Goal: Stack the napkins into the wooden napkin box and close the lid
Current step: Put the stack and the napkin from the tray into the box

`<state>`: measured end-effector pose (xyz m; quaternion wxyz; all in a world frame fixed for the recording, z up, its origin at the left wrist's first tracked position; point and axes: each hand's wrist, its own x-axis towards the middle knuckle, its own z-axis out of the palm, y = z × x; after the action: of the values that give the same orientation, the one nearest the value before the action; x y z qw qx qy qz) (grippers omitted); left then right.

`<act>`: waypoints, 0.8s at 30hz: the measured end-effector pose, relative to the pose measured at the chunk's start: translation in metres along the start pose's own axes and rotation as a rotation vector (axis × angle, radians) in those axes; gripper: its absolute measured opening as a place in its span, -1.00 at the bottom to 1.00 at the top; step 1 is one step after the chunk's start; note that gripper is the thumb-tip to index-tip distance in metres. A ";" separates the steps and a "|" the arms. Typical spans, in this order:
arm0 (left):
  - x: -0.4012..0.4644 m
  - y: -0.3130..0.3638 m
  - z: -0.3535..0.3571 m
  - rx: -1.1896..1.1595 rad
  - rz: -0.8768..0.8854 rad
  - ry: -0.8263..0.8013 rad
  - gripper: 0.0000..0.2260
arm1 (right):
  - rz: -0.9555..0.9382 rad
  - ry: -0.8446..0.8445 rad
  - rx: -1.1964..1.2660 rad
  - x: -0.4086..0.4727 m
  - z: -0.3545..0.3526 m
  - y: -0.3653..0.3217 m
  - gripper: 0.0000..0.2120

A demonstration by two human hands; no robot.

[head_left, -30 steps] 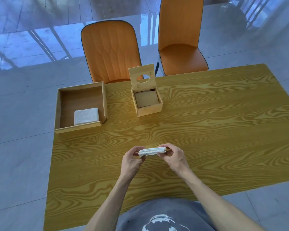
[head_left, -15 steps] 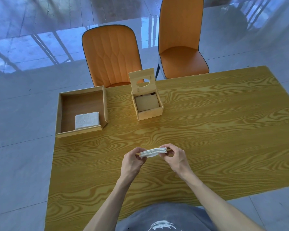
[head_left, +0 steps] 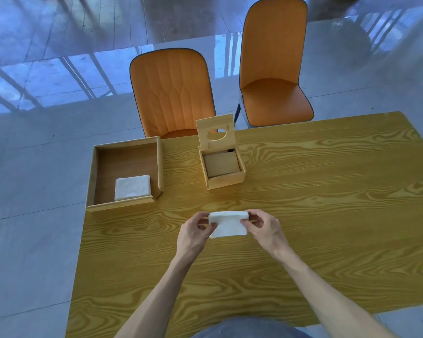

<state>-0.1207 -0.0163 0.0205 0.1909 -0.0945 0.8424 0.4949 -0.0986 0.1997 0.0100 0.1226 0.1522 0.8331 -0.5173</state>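
I hold a small stack of white folded paper napkins point(head_left: 228, 224) above the yellow wood-grain bench point(head_left: 327, 215), nearer me than the open light wooden napkin box point(head_left: 224, 170); left hand point(head_left: 193, 234) and right hand point(head_left: 266, 229) each pinch an end. They look light, soft and floppy, so I'd grip opposite edges. I count two napkin stacks, the other in the one brown wooden tray point(head_left: 125, 175) left of the one box.

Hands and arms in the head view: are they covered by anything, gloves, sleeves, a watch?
Both are bare. The left hand and right hand wear no gloves, and no rings, watch or bands show. Both forearms are uncovered to the bottom of the frame, with no sleeve in view. Between them, a grey garment shows on the torso.
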 end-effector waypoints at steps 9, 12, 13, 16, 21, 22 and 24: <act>0.068 0.062 -0.029 -0.100 0.111 0.072 -0.74 | -0.116 0.114 -0.021 0.079 -0.020 -0.065 -0.73; 0.085 0.076 -0.034 -0.121 0.095 0.104 -0.73 | -0.146 0.140 -0.047 0.102 -0.022 -0.082 -0.70; 0.090 0.079 -0.034 -0.113 0.078 0.123 -0.73 | -0.144 0.152 -0.052 0.108 -0.022 -0.086 -0.69; 0.102 0.085 -0.030 -0.090 0.020 0.193 -0.73 | -0.123 0.199 -0.070 0.121 -0.018 -0.095 -0.68; 0.112 0.095 -0.024 -0.090 -0.058 0.291 -0.77 | -0.090 0.267 -0.156 0.137 -0.012 -0.102 -0.70; 0.113 0.097 -0.023 -0.075 -0.069 0.303 -0.78 | -0.082 0.272 -0.170 0.140 -0.012 -0.102 -0.69; 0.117 0.098 -0.020 -0.024 -0.091 0.318 -0.78 | -0.068 0.280 -0.193 0.143 -0.011 -0.101 -0.69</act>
<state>-0.2658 0.0175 0.0588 0.0762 -0.2120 0.8510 0.4745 -0.2702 0.1853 0.0465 0.0020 0.1819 0.8926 -0.4124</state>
